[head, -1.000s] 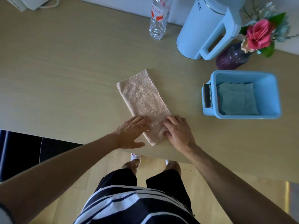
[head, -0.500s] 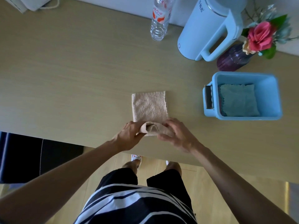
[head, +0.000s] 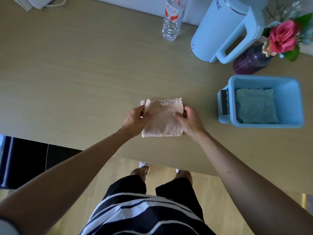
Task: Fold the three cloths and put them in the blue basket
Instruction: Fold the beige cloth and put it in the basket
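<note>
**Peach cloth folded square, held at both sides near the table's front edge**

The peach terry cloth (head: 162, 119) lies doubled into a rough square on the pale wooden table (head: 84, 73), close to its front edge and about midway along it. The left hand (head: 135, 118) pinches the cloth's left side, thumb on top and fingers curled round the edge. The right hand (head: 189, 120) grips the right side in the same way. The upper layer's scalloped hem sits a little short of the layer beneath at the far left corner.

To finish the fold well, I would square that hem to the lower layer and press the crease flat, then lift with both layers pinched together so nothing slips open.

The rectangular blue plastic basket (head: 264, 125) stands towards the table's right edge, well apart from the cloth. A folded teal cloth (head: 255, 106) lies inside; whether another is under it I cannot tell. The table between cloth and basket is bare, so a low carry to the right looks easy. The clear plastic bottle (head: 171, 19), pale blue jug (head: 225, 28) and purple glass vase (head: 250, 60) stand along the back edge, the vase just behind the basket.
</note>
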A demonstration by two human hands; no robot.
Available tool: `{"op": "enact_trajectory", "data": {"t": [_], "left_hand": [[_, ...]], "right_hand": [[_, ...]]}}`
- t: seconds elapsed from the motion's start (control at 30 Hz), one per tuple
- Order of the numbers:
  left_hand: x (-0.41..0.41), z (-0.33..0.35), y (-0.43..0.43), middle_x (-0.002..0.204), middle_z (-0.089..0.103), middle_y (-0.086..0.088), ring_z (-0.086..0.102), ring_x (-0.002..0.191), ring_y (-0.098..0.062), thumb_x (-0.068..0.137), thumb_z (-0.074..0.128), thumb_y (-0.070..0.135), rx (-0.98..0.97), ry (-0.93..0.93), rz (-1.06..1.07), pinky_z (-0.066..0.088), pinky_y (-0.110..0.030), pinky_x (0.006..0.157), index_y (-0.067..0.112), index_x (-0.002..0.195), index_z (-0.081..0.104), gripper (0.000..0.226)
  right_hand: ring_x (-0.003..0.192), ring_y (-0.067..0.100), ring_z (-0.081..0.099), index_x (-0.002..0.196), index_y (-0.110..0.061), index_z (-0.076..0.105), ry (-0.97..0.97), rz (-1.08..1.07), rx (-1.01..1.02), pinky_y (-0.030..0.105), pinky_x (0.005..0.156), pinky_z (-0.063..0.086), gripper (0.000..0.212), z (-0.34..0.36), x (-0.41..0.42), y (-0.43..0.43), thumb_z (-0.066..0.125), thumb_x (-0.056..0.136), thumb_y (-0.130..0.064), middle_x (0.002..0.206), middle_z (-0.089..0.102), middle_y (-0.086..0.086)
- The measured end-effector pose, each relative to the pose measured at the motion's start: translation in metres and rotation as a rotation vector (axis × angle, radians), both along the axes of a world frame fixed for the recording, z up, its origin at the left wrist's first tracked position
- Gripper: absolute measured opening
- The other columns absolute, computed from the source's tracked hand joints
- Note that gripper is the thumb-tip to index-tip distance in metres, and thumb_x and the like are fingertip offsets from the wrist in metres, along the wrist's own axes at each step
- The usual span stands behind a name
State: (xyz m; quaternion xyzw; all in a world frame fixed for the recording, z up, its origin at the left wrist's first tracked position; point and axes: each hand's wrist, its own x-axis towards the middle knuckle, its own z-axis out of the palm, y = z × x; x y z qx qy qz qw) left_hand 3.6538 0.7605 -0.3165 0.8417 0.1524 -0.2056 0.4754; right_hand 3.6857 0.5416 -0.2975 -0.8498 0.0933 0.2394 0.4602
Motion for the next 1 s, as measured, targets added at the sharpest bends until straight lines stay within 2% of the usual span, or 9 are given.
{"op": "enact_trajectory", "data": {"t": [0.17,0.37,0.47,0.57,0.67,0.73,0.87,0.93,1.0], "left_hand": [[0.005,-0.005,-0.002,0.087,0.068,0.007,0.066,0.076,-0.016,0.092,0.059,0.026,0.079,-0.019,0.084,0.040,-0.022,0.051,0.017,0.101,0.063,0.013],[-0.001,-0.011,0.002,0.086,0.072,-0.004,0.062,0.062,-0.010,0.093,0.059,0.019,0.110,-0.113,0.106,0.043,-0.016,0.047,0.013,0.120,0.054,0.028],[-0.008,-0.007,0.003,0.102,0.061,-0.004,0.058,0.083,-0.017,0.087,0.059,0.012,0.331,-0.307,-0.016,0.047,-0.029,0.055,0.013,0.124,0.050,0.037],[-0.014,-0.003,0.002,0.115,0.057,-0.013,0.053,0.102,-0.028,0.086,0.058,0.008,0.474,-0.645,-0.336,0.051,-0.039,0.070,0.006,0.120,0.058,0.034],[-0.015,-0.012,0.004,0.145,0.050,-0.015,0.043,0.135,-0.032,0.093,0.054,0.023,0.538,-0.700,-0.697,0.039,-0.045,0.107,0.007,0.138,0.052,0.048],[-0.011,-0.021,0.006,0.159,0.033,-0.016,0.023,0.150,-0.033,0.095,0.051,0.035,0.577,-0.614,-0.796,0.025,-0.050,0.119,0.005,0.149,0.039,0.063],[-0.008,-0.033,0.011,0.166,0.008,-0.013,0.003,0.154,-0.030,0.097,0.034,0.062,0.630,-0.416,-0.804,0.012,-0.055,0.123,0.008,0.157,0.015,0.083],[-0.009,-0.036,0.013,0.167,0.003,-0.012,0.000,0.154,-0.030,0.094,0.031,0.068,0.653,-0.378,-0.796,0.007,-0.056,0.123,0.012,0.158,0.010,0.088],[-0.009,-0.037,0.013,0.167,0.000,-0.011,-0.003,0.154,-0.030,0.093,0.029,0.071,0.664,-0.369,-0.783,0.003,-0.056,0.123,0.013,0.159,0.006,0.090]], "right_hand": [[0.056,0.017,0.040,0.085,0.000,0.050,-0.043,0.026,-0.137,0.033,0.052,0.033,0.036,-0.014,0.009,0.007,0.061,0.094,-0.032,0.067,0.048,0.004],[0.056,0.017,0.044,0.082,-0.010,0.048,-0.127,0.066,-0.270,0.034,0.054,0.036,0.024,-0.028,0.013,0.014,0.062,0.093,-0.025,0.068,0.052,0.000],[0.064,0.024,0.059,0.097,-0.011,0.055,-0.143,0.038,-0.293,0.039,0.058,0.049,0.014,-0.030,0.011,0.016,0.061,0.092,-0.022,0.077,0.064,0.002],[0.082,0.027,0.063,0.114,-0.013,0.052,-0.353,0.035,-0.395,0.041,0.071,0.052,0.029,-0.022,0.002,0.017,0.063,0.089,-0.021,0.095,0.066,0.004],[0.103,0.025,0.055,0.124,-0.015,0.052,-0.577,0.177,-0.514,0.038,0.089,0.046,0.041,-0.014,-0.009,0.020,0.066,0.086,-0.022,0.111,0.059,0.005],[0.113,0.025,0.052,0.130,-0.015,0.053,-0.600,0.345,-0.502,0.039,0.094,0.043,0.044,-0.015,-0.016,0.024,0.061,0.088,-0.027,0.122,0.057,0.005],[0.149,0.028,0.027,0.153,-0.012,0.032,-0.456,0.581,-0.568,0.045,0.118,0.029,0.068,-0.038,-0.033,0.020,0.054,0.095,-0.040,0.161,0.028,0.008],[0.155,0.028,0.005,0.159,-0.012,0.015,-0.406,0.655,-0.658,0.053,0.123,0.015,0.075,-0.048,-0.042,0.014,0.044,0.100,-0.049,0.169,0.004,0.007],[0.155,0.029,-0.003,0.160,-0.016,0.005,-0.370,0.680,-0.722,0.057,0.123,0.008,0.077,-0.051,-0.046,0.009,0.031,0.101,-0.057,0.168,-0.008,0.007]]}}
